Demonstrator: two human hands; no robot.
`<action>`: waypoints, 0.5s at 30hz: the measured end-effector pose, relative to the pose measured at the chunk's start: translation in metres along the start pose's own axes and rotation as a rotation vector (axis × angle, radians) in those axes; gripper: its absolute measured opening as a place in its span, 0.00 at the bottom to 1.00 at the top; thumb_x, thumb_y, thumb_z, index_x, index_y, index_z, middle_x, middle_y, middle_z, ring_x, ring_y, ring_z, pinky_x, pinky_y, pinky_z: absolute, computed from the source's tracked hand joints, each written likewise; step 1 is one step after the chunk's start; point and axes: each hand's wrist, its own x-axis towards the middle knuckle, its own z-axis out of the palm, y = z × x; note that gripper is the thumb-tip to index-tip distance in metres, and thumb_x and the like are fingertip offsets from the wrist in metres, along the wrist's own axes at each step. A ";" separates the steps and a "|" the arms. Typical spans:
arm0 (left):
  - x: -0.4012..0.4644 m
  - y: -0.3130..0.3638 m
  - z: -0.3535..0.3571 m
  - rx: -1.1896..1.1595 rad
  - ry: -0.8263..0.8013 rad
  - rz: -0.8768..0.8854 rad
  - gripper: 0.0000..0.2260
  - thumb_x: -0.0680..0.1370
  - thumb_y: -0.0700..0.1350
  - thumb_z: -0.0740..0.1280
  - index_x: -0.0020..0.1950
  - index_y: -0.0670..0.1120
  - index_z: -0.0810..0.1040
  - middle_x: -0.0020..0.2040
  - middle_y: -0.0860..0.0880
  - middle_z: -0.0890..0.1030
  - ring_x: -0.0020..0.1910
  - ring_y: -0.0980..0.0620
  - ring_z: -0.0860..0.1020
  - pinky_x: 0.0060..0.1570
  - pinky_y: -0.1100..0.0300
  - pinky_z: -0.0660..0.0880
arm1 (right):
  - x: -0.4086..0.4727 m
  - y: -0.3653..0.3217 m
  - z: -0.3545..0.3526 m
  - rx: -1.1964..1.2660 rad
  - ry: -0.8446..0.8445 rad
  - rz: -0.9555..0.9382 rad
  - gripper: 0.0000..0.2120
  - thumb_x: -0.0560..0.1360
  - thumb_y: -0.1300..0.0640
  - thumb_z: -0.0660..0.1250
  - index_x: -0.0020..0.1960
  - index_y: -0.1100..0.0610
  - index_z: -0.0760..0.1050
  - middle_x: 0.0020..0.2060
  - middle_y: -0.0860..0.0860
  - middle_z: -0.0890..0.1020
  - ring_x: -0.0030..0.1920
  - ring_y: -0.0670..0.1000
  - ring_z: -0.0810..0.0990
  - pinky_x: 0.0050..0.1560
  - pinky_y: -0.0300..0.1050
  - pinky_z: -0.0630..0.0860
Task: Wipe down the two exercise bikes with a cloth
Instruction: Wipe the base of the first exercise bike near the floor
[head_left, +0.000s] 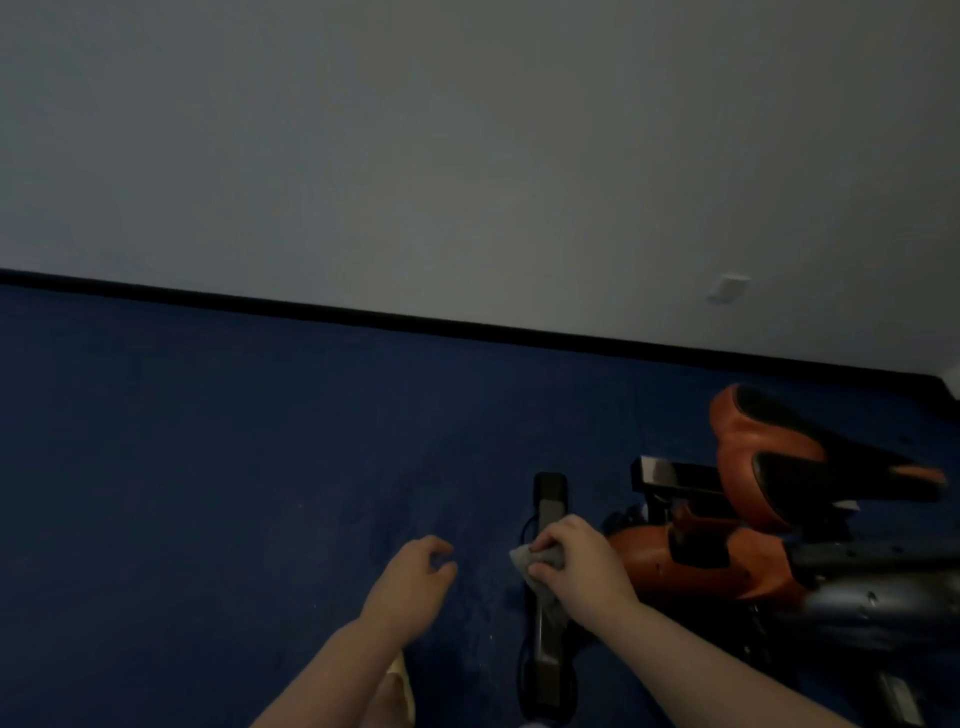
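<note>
One exercise bike (727, 566) shows in the dim head view, low at the right, with an orange and black body and an orange and black saddle (810, 457) raised above it. Its floor bar (548, 571), a dark stabiliser with rounded end caps, runs from near the bottom edge up toward the wall and lies flat on the blue carpet (208, 467).

The right hand (582, 566) is over the middle of that bar, its grip closed around a grey cloth (540, 564): the fingers curl over the bunched fabric and the thumb pinches it from below, so that the cloth is pressed against the top of the bar. A fold of the cloth sticks out to the left of the knuckles, and another part trails down along the bar beneath the wrist.

The left hand (415, 582) hangs just above the carpet, to the left of the bar and apart from it. Its fingers are loosely curled and have hold of nothing.

Behind the carpet a black skirting strip (363, 314) runs along the foot of a pale wall (467, 156), and a small white plate (727, 288) sits low on that wall at the right. The rest of the bike's frame at the far right is too dark to make out.
</note>
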 end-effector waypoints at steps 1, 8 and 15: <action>0.019 0.002 -0.009 0.014 -0.010 0.010 0.12 0.79 0.49 0.62 0.61 0.50 0.74 0.57 0.55 0.74 0.48 0.62 0.73 0.42 0.70 0.67 | 0.017 -0.004 0.000 0.003 0.010 0.006 0.06 0.70 0.54 0.73 0.44 0.48 0.76 0.46 0.41 0.72 0.47 0.42 0.73 0.47 0.35 0.69; 0.150 0.035 -0.098 0.199 -0.115 0.138 0.14 0.78 0.48 0.62 0.63 0.48 0.74 0.62 0.50 0.75 0.57 0.54 0.75 0.57 0.60 0.71 | 0.117 -0.045 -0.007 0.078 0.158 0.181 0.06 0.70 0.54 0.73 0.44 0.47 0.76 0.46 0.42 0.72 0.47 0.43 0.74 0.45 0.35 0.69; 0.260 0.087 -0.133 0.307 -0.215 0.219 0.14 0.78 0.46 0.62 0.63 0.46 0.75 0.62 0.47 0.77 0.58 0.50 0.76 0.59 0.58 0.71 | 0.192 -0.063 -0.033 0.176 0.323 0.322 0.06 0.69 0.56 0.73 0.44 0.49 0.77 0.45 0.42 0.72 0.46 0.43 0.73 0.46 0.34 0.68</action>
